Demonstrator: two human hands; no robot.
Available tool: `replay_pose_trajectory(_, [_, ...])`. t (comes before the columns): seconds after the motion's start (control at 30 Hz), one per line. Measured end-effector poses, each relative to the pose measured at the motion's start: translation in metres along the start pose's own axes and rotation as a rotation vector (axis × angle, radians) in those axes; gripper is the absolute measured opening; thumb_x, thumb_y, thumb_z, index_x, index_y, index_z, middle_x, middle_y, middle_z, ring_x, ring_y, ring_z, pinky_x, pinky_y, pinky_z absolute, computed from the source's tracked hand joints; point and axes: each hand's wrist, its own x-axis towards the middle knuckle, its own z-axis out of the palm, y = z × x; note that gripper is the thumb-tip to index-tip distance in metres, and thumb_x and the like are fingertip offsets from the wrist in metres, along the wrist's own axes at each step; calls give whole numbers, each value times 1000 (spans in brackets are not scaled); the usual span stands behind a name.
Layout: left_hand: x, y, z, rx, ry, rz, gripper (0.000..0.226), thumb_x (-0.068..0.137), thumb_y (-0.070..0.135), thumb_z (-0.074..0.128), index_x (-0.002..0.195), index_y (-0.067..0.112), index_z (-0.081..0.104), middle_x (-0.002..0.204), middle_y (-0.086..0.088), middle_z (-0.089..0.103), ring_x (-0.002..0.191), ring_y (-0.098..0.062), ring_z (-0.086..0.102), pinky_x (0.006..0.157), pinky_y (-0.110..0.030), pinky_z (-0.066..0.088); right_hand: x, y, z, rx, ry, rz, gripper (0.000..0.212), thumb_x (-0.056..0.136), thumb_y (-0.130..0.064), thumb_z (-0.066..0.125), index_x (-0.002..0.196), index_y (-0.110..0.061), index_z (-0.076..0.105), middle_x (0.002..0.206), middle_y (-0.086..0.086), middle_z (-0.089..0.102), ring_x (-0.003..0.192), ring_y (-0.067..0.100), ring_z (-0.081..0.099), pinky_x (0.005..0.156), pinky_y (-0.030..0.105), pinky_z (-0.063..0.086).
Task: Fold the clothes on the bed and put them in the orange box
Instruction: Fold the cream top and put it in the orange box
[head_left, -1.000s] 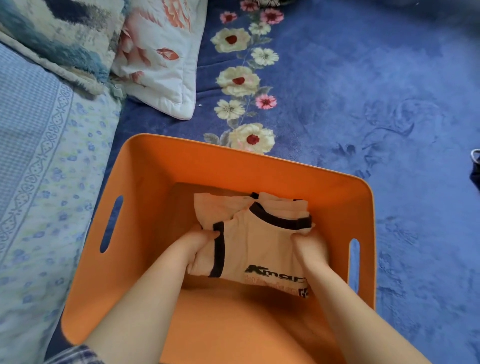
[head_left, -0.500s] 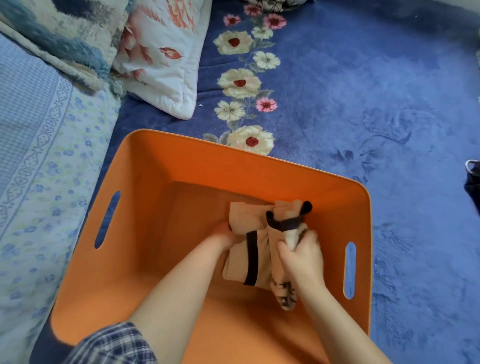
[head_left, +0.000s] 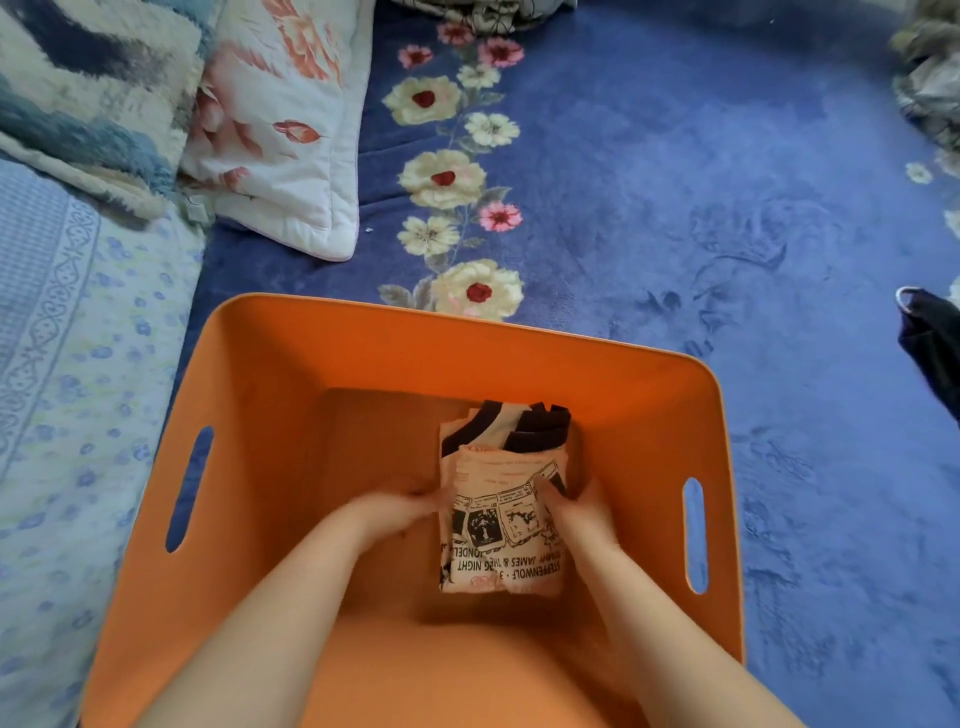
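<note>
- Far left of frame: pale blue floral quilt (head_left: 67, 364), fluffy blue-white blanket (head_left: 88, 88) upper left, white pillow with pink flowers (head_left: 280, 124) beside it. Not task items.
- Centre: orange box (head_left: 311, 364) sits on the blue flowered bed cover (head_left: 675, 182); slot handles on its left and right walls.
- Left hand (head_left: 400, 512), lower centre, inside box: fingers against left edge of the folded tee (head_left: 501, 519). Blurred, so cannot tell if pinching the cloth or just pressing flat.
- Folded tee: peach, newspaper print up, dark trim at far end, lying on box floor right of centre, near the right wall but apart from it.
- Right hand (head_left: 584, 512): fingers curled over tee's right edge, grasping the cloth.
- Step, as judged: seating the bundle. Do well: press flat, keep folds stacked, square it to the right wall, leave room left for more, let go without dragging layers open.
- Right edge of frame: dark garment (head_left: 930, 353) and a crumpled heap (head_left: 930, 78) upper right, likely still to fold.
</note>
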Motion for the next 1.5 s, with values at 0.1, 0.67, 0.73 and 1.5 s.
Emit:
replay_pose_trajectory(0.1, [3, 14, 20, 8, -95, 59, 61, 84, 50, 57, 135, 20, 43, 135, 0, 53, 120, -18, 52, 103, -34, 41, 11, 8, 3, 107, -112, 102, 47, 86, -33, 63, 126, -13, 49, 115, 6, 64, 97, 23, 63, 72, 29, 50])
replay_pose_trajectory(0.67, [5, 37, 42, -345, 55, 89, 25, 95, 17, 50, 120, 16, 51, 120, -8, 61, 101, -21, 58, 79, -27, 48, 7, 6, -7, 82, 80, -32, 18, 88, -30, 61, 93, -16, 51, 96, 6, 63, 84, 22, 60, 77, 35, 51])
replay_pose_trajectory(0.73, [3, 34, 38, -364, 42, 94, 22, 94, 15, 52, 116, 17, 50, 114, -6, 62, 92, -16, 58, 70, -22, 48, 6, 6, -7, 57, 77, -53, 14, 89, -29, 59, 88, -18, 50, 97, 6, 63, 82, 21, 60, 75, 33, 50])
replay_pose_trajectory(1.5, [-9, 27, 14, -656, -73, 131, 33, 84, 0, 57, 113, 12, 49, 98, -14, 66, 89, -27, 62, 89, -45, 48, 7, 10, -11, 204, -243, 89, 41, 101, -17, 33, 142, -20, 33, 136, 4, 49, 124, 26, 46, 101, 39, 40])
